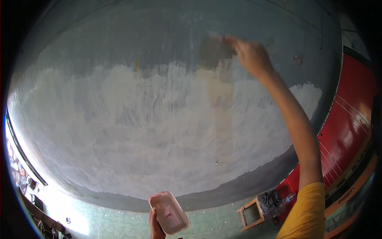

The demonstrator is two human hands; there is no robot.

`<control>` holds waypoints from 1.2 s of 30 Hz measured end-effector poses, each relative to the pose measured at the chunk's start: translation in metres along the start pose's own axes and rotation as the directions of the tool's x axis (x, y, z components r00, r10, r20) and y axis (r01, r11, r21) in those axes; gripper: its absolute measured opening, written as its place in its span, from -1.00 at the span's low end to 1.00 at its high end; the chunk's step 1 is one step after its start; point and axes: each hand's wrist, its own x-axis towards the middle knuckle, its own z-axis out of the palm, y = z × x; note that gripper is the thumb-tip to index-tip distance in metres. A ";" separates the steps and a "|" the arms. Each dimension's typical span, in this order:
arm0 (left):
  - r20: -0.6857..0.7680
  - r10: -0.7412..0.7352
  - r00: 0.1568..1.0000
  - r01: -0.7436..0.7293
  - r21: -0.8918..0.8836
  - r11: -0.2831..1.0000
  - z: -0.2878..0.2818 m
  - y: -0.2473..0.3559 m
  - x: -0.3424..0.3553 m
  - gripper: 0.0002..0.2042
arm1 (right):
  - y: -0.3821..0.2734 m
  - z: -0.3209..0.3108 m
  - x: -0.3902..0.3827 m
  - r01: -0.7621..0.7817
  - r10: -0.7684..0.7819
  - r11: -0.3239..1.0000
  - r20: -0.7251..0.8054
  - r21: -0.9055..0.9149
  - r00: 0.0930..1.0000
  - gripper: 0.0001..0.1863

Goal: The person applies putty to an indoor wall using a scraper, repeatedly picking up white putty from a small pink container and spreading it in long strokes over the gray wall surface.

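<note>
My left hand (pixel 155 226) grips the left side of a shallow rectangular plastic tray (pixel 186 223) at the bottom of the view. Inside, the tray is smeared brownish-pink, with a small bright pink spot. My right arm reaches up in a yellow sleeve to the grey wall (pixel 159 24). High on that wall my right hand (pixel 251 56) is closed, its fingers pointing left and smeared by motion. What it holds is too blurred to make out. Beside the fingers lies a dark patch, and a beige streak runs down the whitish coated area (pixel 159 119) below.
Red panels (pixel 342 127) stand along the right. Near the wall's foot is a wooden stool (pixel 251 214) with black plastic and a clear bottle (pixel 290 198) beside it. Pale green floor tiles (pixel 127 221) carry white specks. A small hook (pixel 217 162) juts from the wall.
</note>
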 end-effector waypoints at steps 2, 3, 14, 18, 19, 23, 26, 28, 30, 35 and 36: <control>0.012 -0.024 1.000 0.024 0.005 1.000 -0.004 -0.005 0.004 -0.40 | 0.026 0.006 0.032 -0.043 0.025 0.995 -0.203 -0.085 0.979 -0.61; 0.012 -0.030 0.999 0.030 0.005 1.000 -0.006 -0.005 0.007 -0.40 | 0.025 0.018 0.027 -0.047 0.028 0.995 -0.205 -0.087 0.978 -0.61; 0.026 -0.051 0.998 0.053 -0.084 0.995 -0.003 -0.022 0.011 -0.49 | -0.079 0.046 -0.160 -0.404 0.266 0.834 0.368 0.376 0.891 -0.71; 0.088 -0.064 0.994 0.072 -0.087 0.994 0.021 -0.017 0.022 -0.50 | -0.142 0.040 -0.253 -0.684 0.443 -0.182 0.680 0.706 0.584 -0.67; 0.083 -0.046 0.995 0.051 -0.067 0.996 0.032 -0.015 0.023 -0.50 | -0.158 0.032 -0.275 -0.709 0.420 -0.216 0.719 0.672 0.554 -0.67; 0.096 0.010 0.995 -0.009 -0.006 1.000 0.074 -0.023 0.029 -0.49 | -0.182 0.023 -0.347 -0.683 0.313 -0.593 0.904 0.426 0.293 -0.68; 0.111 0.000 0.994 0.000 0.001 1.000 0.096 -0.039 0.025 -0.48 | -0.181 0.017 -0.387 -0.634 0.353 -0.683 0.924 0.362 0.147 -0.63; 0.130 0.022 0.991 -0.034 0.093 0.995 0.105 -0.047 0.020 -0.47 | -0.165 0.016 -0.409 -0.634 0.387 -0.677 0.913 0.374 0.126 -0.63; 0.115 -0.034 0.993 0.030 0.031 0.999 0.103 -0.062 0.014 -0.47 | -0.146 0.018 -0.431 -0.644 0.476 -0.646 0.875 0.411 0.080 -0.64; 0.054 -0.066 0.996 0.063 0.056 0.996 0.119 -0.092 -0.002 -0.48 | -0.115 -0.003 -0.449 -0.689 0.684 -0.413 0.702 0.596 0.197 -0.62; 0.046 -0.088 0.995 0.087 0.023 0.996 0.127 -0.095 -0.005 -0.45 | -0.116 -0.009 -0.448 -0.683 0.694 -0.265 0.626 0.681 0.354 -0.62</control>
